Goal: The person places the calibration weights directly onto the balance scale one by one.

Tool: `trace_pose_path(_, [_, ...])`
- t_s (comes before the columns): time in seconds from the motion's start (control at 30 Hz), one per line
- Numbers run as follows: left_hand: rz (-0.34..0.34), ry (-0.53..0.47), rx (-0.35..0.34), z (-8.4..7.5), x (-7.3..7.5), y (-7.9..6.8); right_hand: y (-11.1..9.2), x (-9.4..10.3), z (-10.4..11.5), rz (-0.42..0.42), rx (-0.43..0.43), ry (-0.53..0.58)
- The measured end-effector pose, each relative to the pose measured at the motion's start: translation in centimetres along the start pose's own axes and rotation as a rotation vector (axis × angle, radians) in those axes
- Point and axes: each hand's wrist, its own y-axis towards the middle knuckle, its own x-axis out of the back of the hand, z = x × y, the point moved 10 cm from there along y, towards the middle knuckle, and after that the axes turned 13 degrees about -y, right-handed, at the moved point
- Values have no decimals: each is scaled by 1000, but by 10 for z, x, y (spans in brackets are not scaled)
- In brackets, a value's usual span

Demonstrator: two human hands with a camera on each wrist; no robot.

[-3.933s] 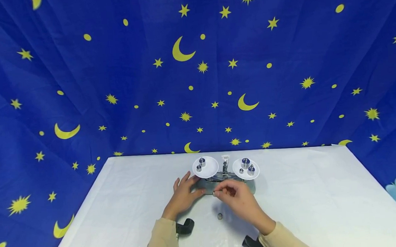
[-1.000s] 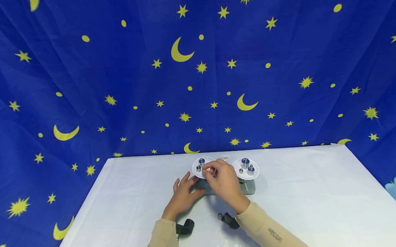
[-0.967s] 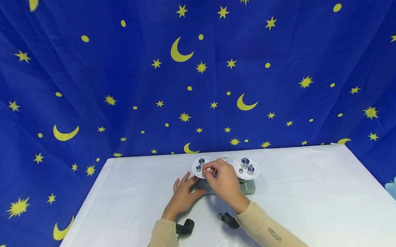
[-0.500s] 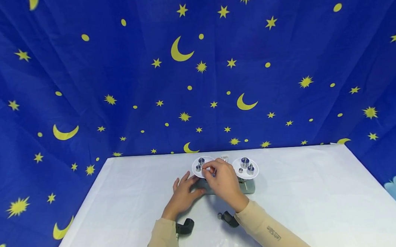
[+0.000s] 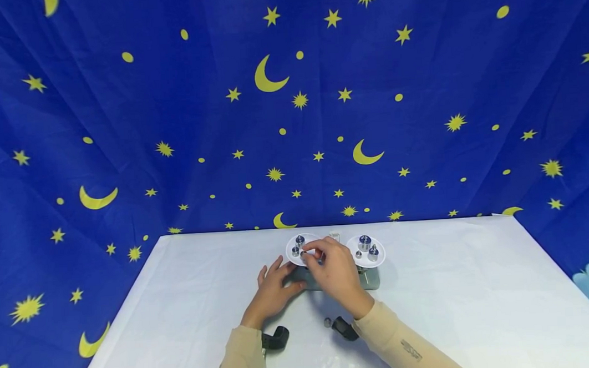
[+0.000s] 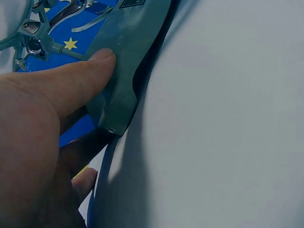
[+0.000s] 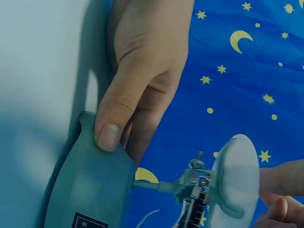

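Note:
A small two-pan balance scale (image 5: 372, 280) with a grey-green base stands near the back of the table. My left hand (image 5: 272, 293) grips the base's left end, thumb (image 6: 97, 71) on its front face and fingers behind. Over the left pan (image 5: 291, 259) is my right hand (image 5: 336, 268), its thumb and index finger slightly parted around a small metal weight (image 5: 303, 254). Two other weights stand on that pan, a taller one (image 5: 299, 240) and a shorter one (image 5: 295, 251). The right pan (image 5: 350, 253) carries a large weight (image 5: 365, 242), a medium weight (image 5: 373, 253) and a tiny weight (image 5: 359, 254).
One small weight (image 5: 327, 322) lies on the white table (image 5: 481, 307) in front of the scale, beside the black right wrist mount (image 5: 344, 328). Another black mount (image 5: 276, 338) is under the left wrist. A blue star-and-moon curtain (image 5: 291, 123) hangs behind.
My right hand has moved from in front of the base up to the left pan. Its fingertips have just parted and a small weight shows there. The left hand has kept its place.

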Motion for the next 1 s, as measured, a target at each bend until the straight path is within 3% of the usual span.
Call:
trace_pose_path(0.2, [0, -4, 18, 2, -1, 2, -4, 8, -2, -8, 3, 39])
trace_pose_path(0.53, [-1, -6, 24, 3, -1, 2, -13, 11, -7, 67, -35, 105])
trace_pose_path(1.0, [-11, -16, 11, 0, -1, 0, -32, 12, -13, 114, -18, 135])
